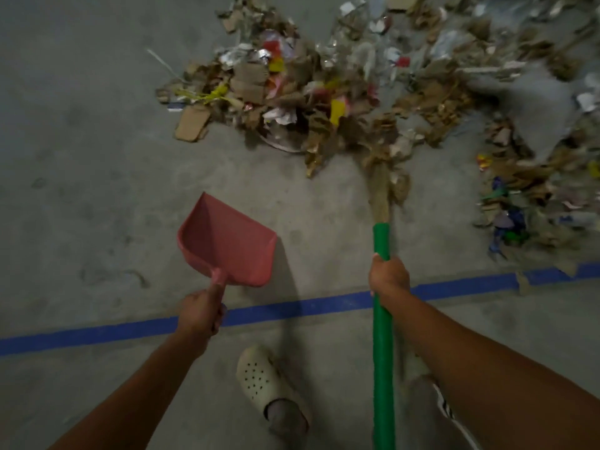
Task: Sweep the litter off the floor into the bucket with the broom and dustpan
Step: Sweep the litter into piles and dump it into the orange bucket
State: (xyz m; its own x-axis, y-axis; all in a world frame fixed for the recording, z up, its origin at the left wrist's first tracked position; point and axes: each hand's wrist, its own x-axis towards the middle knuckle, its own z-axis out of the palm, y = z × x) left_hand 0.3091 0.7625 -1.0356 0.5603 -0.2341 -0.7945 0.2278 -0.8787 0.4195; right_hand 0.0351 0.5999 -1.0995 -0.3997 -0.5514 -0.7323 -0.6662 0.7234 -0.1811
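Bare grey concrete floor (pixel 81 141) fills the left side of the scene, open from the near edge up to the heap. A blue tape line (pixel 292 308) crosses it from the left edge, rising slightly toward the right. Beyond that line, a flat piece of cardboard (pixel 191 123) marks the left fringe of the litter (pixel 308 92). The litter is a wide spread of torn cardboard, paper, foil and bright plastic scraps running from upper centre to the right edge.

A red dustpan (pixel 227 241) sits left of centre, tilted with its mouth toward the heap and its hollow showing bare plastic. A strip of open floor lies between its lip and the nearest scraps. Whether it touches the floor cannot be told. The left hand (pixel 201 311) holds its short handle, fingers curled round it and thumb laid along the top, with the arm reaching in from the lower left.

A pale perforated clog (pixel 259 378) stands on the near side of the line.

Right of centre, the right hand (pixel 389 276) grips the green shaft of the broom (pixel 382 336), fingers wrapped fully round it and the back of the hand toward the camera. The straw head, blurred, reaches into the near edge of the heap. More scraps crowd the far right, down to the tape line.
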